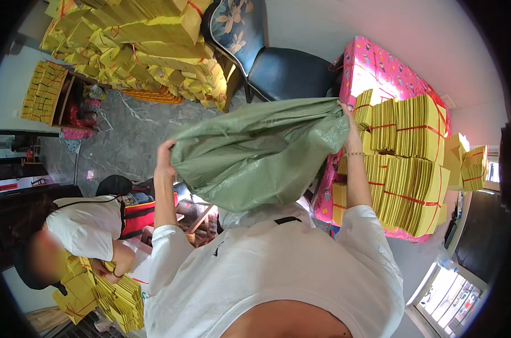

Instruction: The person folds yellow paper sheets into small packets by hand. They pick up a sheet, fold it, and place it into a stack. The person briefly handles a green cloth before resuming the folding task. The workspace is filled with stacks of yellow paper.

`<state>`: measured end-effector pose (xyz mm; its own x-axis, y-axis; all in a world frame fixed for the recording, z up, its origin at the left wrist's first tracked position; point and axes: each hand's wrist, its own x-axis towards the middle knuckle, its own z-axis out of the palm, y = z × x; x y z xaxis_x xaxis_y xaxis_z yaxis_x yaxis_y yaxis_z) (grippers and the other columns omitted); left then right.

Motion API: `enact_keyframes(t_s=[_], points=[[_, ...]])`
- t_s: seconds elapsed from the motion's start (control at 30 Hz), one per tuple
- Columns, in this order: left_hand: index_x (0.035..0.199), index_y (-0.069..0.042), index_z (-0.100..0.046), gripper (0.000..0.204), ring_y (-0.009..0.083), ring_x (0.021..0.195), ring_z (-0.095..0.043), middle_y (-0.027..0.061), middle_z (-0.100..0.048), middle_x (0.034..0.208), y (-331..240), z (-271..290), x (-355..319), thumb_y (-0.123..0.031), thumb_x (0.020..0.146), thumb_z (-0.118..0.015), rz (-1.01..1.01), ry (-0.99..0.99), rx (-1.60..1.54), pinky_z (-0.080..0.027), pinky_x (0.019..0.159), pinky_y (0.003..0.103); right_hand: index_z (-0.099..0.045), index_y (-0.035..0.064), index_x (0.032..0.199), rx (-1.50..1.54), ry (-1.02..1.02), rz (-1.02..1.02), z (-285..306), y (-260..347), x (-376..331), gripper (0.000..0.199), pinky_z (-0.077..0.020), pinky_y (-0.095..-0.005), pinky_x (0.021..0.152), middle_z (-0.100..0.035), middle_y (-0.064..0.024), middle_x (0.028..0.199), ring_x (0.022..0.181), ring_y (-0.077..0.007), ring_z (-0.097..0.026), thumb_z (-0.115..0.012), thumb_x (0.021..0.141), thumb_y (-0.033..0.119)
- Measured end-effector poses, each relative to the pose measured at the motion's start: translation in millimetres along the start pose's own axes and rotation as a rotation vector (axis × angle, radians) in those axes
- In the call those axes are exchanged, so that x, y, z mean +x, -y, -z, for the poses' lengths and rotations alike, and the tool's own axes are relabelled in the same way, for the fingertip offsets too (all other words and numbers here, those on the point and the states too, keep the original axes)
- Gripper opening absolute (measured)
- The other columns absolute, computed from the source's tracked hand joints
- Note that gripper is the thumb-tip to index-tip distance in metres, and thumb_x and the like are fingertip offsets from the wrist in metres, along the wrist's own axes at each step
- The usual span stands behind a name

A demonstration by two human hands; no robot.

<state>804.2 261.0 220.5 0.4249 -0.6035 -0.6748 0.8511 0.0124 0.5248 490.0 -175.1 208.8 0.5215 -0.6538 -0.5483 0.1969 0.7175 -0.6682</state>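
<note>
A large green woven sack (261,152) is stretched out in front of me between my two hands. My left hand (166,156) grips its left edge, fingers curled round the fabric. At the upper right corner my right hand (348,121) holds the other end, with a bracelet on that wrist. Folds run along the sack's upper side, and its lower part sags toward my white shirt. What lies inside the sack, if anything, is hidden.
Tied yellow paper bundles (407,163) fill a pink patterned table (328,191) at right. More yellow bundles (148,50) pile up far left. A black chair (292,70) stands beyond the sack. At lower left a co-worker (89,225) handles yellow stacks (117,296).
</note>
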Motion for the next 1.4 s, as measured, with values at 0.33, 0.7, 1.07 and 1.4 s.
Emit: enact_keyframes(t_s=[0.33, 0.7, 1.07, 1.4], points=[[0.127, -0.001, -0.052, 0.047, 0.0278, 0.113, -0.058, 0.0146, -0.058, 0.126, 6.5, -138.3, 42.2, -0.03, 0.092, -0.062, -0.1, 0.323, 0.0, -0.047, 0.098, 0.042, -0.055, 0.0025, 0.115, -0.429, -0.08, 0.205, 28.1, -32.7, 11.3, 0.051, -0.0456, -0.034, 0.09, -0.061, -0.0127, 0.11, 0.102, -0.0245, -0.058, -0.058, 0.09, 0.047], [0.114, -0.003, -0.061, 0.033, 0.0262, 0.099, -0.065, 0.0128, -0.067, 0.107, -17.9, -291.1, 98.8, -0.03, 0.095, -0.056, -0.005, 0.846, -0.025, -0.052, 0.09, 0.041, -0.029, 0.0013, 0.144, -1.696, 0.144, 0.712, -24.5, -101.7, -96.8, 0.096, -0.0193, -0.0541, 0.111, -0.031, -0.0279, 0.145, 0.135, -0.046, -0.028, -0.065, 0.077, 0.059], [0.128, -0.001, -0.051, 0.039, 0.0338, 0.123, -0.048, 0.0174, -0.052, 0.133, -132.0, -420.2, 228.5, -0.023, 0.101, -0.034, 0.087, 1.346, -0.232, -0.035, 0.108, 0.051, -0.043, -0.0051, 0.129, -1.172, -0.274, 0.608, 52.6, -94.9, 15.6, 0.053, -0.0385, -0.0455, 0.101, -0.045, -0.0285, 0.132, 0.118, -0.0445, -0.048, -0.053, 0.092, 0.032], [0.122, -0.004, -0.057, 0.04, 0.0339, 0.118, -0.051, 0.0135, -0.056, 0.127, -114.5, -539.8, 302.0, -0.033, 0.097, -0.046, -0.339, 0.776, -0.025, -0.036, 0.105, 0.051, -0.058, 0.0036, 0.107, -1.144, -0.111, 0.772, 20.0, -63.7, -95.3, 0.021, -0.0462, -0.0396, 0.086, -0.055, -0.0151, 0.106, 0.099, -0.0335, -0.056, -0.057, 0.087, 0.011]])
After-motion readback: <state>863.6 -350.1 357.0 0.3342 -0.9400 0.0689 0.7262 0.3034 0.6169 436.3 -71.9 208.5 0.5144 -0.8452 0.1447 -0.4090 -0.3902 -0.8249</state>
